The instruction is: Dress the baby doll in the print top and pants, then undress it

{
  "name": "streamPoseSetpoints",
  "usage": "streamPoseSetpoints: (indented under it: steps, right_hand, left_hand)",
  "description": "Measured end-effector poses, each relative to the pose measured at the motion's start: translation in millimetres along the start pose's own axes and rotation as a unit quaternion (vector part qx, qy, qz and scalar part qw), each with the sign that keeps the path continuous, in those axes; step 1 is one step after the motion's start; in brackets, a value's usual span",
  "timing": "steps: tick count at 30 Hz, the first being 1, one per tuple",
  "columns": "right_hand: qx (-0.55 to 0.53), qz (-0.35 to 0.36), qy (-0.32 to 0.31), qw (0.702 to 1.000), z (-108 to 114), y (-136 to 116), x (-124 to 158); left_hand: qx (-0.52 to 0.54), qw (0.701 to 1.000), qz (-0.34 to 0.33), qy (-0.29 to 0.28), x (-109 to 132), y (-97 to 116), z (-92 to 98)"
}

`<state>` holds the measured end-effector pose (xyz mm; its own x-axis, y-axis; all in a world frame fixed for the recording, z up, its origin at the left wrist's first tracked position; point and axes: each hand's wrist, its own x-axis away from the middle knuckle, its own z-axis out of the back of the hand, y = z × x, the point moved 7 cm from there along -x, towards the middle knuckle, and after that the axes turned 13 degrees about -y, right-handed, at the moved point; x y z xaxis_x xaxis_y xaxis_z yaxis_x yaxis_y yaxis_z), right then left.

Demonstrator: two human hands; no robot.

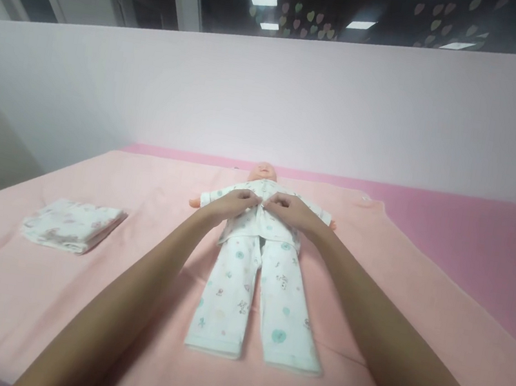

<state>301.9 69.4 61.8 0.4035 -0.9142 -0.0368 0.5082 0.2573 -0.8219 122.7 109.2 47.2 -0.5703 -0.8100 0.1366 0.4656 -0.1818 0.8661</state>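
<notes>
A baby doll (264, 171) lies on its back, head away from me and arms spread to both sides. It wears a white printed baby shirt (260, 225) and matching trousers (227, 299) whose legs point toward me. My left hand (237, 201) is closed in a pinch at the shirt's front, left of its middle line. Opposite it, my right hand (287, 208) pinches the front edge just right of that line. The fingertips of both hands nearly meet at the chest. Whether a button or snap lies between them is too small to make out.
A folded printed cloth (71, 225) rests to the left on the pink blanket (143, 325). Behind the doll rises a white wall panel (330, 106) with dark glass above. A pink surface (454, 250) shows past the blanket's right edge.
</notes>
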Motion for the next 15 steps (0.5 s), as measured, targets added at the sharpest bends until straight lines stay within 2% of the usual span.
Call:
streamPoseSetpoints:
  steps: [9,15]
  right_hand:
    - [0.011,-0.002,0.017,1.0,-0.2,-1.1,3.3]
    - [0.008,0.007,0.0,1.0,-0.9,-5.1,6.9]
  left_hand:
    - [0.03,0.999,-0.011,0.013,-4.1,-3.4,-1.2]
    - [0.041,0.999,-0.021,0.008,-3.4,-4.4,-1.2]
